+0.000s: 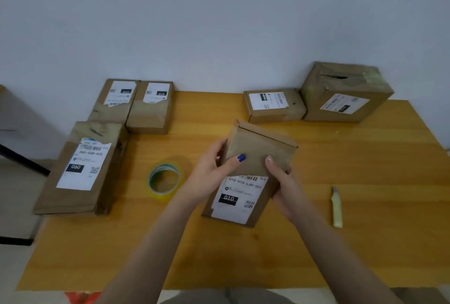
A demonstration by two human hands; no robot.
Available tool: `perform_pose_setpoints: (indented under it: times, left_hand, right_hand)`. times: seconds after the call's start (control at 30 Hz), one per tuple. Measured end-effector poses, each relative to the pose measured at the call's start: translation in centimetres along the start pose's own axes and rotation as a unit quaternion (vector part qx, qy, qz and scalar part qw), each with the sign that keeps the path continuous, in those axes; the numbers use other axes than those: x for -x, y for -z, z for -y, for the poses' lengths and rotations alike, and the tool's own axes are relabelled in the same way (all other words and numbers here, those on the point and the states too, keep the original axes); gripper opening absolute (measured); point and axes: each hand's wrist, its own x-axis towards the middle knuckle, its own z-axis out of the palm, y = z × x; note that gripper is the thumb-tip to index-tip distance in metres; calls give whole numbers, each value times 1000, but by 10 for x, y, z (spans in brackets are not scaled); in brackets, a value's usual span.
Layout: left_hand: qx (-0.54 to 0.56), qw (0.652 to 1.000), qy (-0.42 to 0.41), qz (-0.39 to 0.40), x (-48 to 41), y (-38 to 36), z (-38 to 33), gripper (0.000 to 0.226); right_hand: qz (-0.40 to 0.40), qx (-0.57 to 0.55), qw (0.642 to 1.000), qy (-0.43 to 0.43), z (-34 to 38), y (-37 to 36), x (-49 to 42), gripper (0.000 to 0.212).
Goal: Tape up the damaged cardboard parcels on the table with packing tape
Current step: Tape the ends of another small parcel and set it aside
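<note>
While the flat parcel (255, 147) is hovering over the middle of the counter (243, 255), both of the person's hands are holding it by its sides. The left hand (211, 172) is clasping the left edge, its grip closing round the cardboard, with a blue-nailed thumb pressing on the brown top face. The right hand (283, 181) is taking the right edge in the same kind of grip, thumb lying on top and fingers curling underneath. The parcel is tilting with its far end raised, and its white label marked 010 is facing up on the near half. Whether its near end is touching the counter cannot be told.

A tape roll (165, 180) is lying flat just left of the left wrist, apart from it. A pale utility knife (337, 208) is lying to the right of the right forearm, well apart.

A long parcel labelled 060 (80, 169) is sitting at the near left. Two small parcels (134, 108) are sitting side by side at the far left, touching each other. At the far right a small flat box (275, 106) is sitting just beside a large box (345, 91), whose taped top is showing a dark slit.
</note>
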Motion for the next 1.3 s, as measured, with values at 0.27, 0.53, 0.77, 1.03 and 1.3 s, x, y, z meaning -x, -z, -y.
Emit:
perform_pose_setpoints:
  times: [0.27, 0.53, 0.77, 1.03, 1.3]
  left_hand:
    - [61, 971, 23, -230, 5, 21, -18, 55]
    - [159, 942, 15, -295, 11, 63, -41, 26]
    - [-3, 976, -58, -209, 10, 72, -66, 65]
    - [238, 947, 12, -217, 13, 44, -62, 82]
    - [375, 922, 41, -90, 13, 16, -41, 63]
  right_hand:
    - [13, -178, 983, 36, 38, -39, -9, 46]
    - [-23, 6, 995, 101, 68, -36, -25, 87]
    - [175, 455, 864, 129, 87, -40, -32, 61]
    - [116, 171, 978, 32, 71, -68, -29, 56]
    - [53, 183, 979, 67, 51, -76, -34, 64]
